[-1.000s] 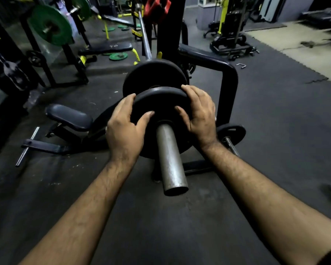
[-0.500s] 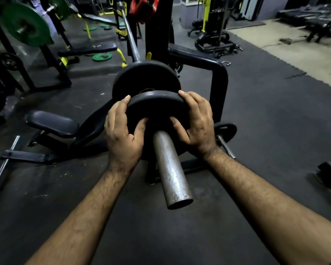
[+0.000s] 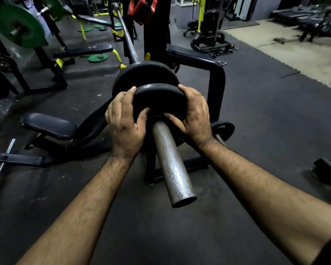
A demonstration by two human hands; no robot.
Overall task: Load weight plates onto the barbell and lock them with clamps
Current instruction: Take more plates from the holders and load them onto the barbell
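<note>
Two black weight plates sit on the near end of the barbell, whose bare steel sleeve points toward the camera, dull grey and speckled with wear, its open end hollow. The small plate is the nearer one, round, matte black, with a thick rim; the large plate stands just behind it, farther along the sleeve, and whether the two touch cannot be told. Both hands are on the small plate. The left hand curls over its left edge, fingers wrapped round the rim and thumb pressed on the front face near the sleeve. The right hand does the same on the right edge, fingers hooked over the top of the rim, thumb on the face beside the sleeve.

The bar's thin shaft runs away to a black rack, where a red clamp hangs high up. One more small black plate sits low on a peg behind the right wrist. A black padded bench stands on the dark rubber floor to the left. Farther back, one big green plate is mounted on another bar, and several green discs lie on the floor.
</note>
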